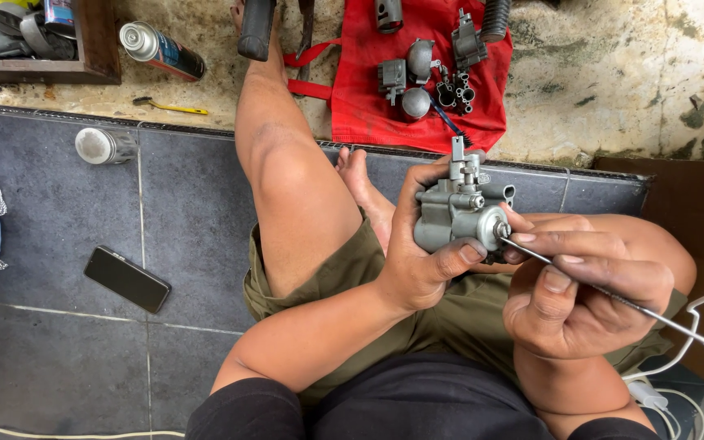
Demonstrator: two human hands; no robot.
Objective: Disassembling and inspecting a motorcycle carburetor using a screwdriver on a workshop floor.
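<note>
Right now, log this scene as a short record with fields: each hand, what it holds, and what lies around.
left hand: left hand grips a grey metal carburetor body, thumb across its front
right hand: right hand pinches a thin metal rod, its tip at the round port on the carburetor's side
posture: seated on dark floor tiles, one bare leg stretched out
red cloth: red cloth on the concrete, carrying loose metal parts
floor items: black phone, spray can, metal canister
</note>
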